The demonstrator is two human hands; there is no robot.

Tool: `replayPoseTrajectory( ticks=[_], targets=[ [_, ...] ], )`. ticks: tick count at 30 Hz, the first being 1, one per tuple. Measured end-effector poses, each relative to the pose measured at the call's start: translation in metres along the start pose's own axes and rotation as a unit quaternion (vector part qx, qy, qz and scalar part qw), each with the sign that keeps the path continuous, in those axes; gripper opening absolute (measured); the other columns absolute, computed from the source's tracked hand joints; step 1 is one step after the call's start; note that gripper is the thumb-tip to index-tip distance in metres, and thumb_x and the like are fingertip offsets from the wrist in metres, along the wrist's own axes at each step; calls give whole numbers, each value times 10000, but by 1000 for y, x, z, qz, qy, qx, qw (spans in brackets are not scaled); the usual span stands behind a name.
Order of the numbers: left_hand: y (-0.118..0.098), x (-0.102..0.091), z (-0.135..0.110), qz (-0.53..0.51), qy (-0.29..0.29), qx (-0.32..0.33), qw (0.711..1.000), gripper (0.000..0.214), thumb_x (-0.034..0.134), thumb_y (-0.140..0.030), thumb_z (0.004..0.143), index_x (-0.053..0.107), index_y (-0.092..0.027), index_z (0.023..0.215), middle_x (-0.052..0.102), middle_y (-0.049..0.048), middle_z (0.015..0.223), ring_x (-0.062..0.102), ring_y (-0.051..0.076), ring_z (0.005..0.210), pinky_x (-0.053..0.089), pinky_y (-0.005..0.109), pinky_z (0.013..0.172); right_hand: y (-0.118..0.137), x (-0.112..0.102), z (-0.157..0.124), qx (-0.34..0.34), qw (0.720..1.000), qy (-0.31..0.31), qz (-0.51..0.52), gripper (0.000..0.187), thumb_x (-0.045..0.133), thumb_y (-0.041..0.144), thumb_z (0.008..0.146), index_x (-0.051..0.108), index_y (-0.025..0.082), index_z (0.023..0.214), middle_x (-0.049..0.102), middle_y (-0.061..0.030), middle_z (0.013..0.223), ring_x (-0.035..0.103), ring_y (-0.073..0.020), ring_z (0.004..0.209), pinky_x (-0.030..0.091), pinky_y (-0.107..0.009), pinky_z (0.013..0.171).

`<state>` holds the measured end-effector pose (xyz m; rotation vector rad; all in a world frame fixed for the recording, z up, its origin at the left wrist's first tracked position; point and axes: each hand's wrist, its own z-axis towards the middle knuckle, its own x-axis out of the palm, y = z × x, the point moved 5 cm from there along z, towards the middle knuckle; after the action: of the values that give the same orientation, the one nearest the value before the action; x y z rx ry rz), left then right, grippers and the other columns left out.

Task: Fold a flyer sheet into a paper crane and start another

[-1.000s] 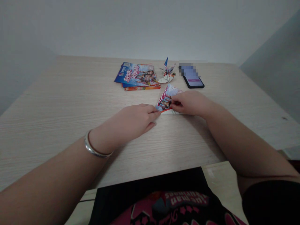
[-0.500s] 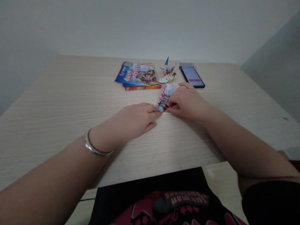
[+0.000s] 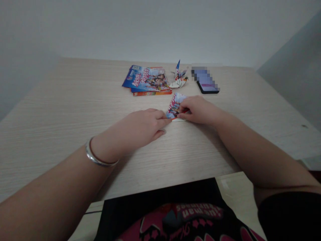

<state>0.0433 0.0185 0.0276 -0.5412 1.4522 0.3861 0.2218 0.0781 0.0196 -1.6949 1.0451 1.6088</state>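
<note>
A small folded paper (image 3: 173,105), printed in blue, red and white, lies on the table between my hands. My left hand (image 3: 147,125) rests at its lower left corner; the fingers are stretched out, fingertips touching the edge, thumb apart. From the right side, my right hand (image 3: 197,108) grips the paper with thumb and fingers curled together near its lower edge. That hand covers the paper's right part. A thin orange and white strip shows along the near edge. Behind the paper stands a folded paper crane (image 3: 180,78).
A stack of printed leaflets (image 3: 147,79) lies at the back, left of the crane. A phone (image 3: 209,85) with its screen lit, partly blurred, is at the back right. The pale wooden table (image 3: 62,100) reaches back to the wall.
My right hand's fingers have drawn in and come lower along the paper, uncovering a little more of the near edge. My left hand has shifted slightly left.
</note>
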Motion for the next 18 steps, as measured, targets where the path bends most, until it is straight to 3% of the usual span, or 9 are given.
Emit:
replayPoseTrajectory(
  ticks=[3, 9, 18],
  targets=[
    [0, 2, 1, 15, 27, -7, 1000, 392, 481, -314, 1073, 657, -161, 1389, 688, 150, 1324, 647, 277, 1209, 517, 412, 1061, -1, 1, 0, 5, 1000, 4, 0, 282, 624, 419, 952, 771, 178, 934, 765, -94, 928, 599, -201, 795, 347, -315, 698],
    [0, 1, 2, 4, 6, 4, 1000, 375, 464, -314, 1077, 691, -163, 1334, 698, 143, 1253, 647, 260, 1154, 509, 393, 1041, -3, 2, -1, 1, 1000, 7, -7, 297, 597, 425, 967, 757, 175, 950, 767, -102, 943, 610, -210, 802, 356, -321, 701],
    [-8, -1, 3, 48, 21, 1, 999, 382, 451, -321, 1086, 684, -153, 1338, 677, 153, 1239, 649, 284, 1110, 529, 409, 966, -2, 1, 0, -7, 1000, 14, -8, 287, 591, 416, 968, 751, 178, 959, 765, -99, 973, 613, -210, 832, 362, -320, 718]
  ],
)
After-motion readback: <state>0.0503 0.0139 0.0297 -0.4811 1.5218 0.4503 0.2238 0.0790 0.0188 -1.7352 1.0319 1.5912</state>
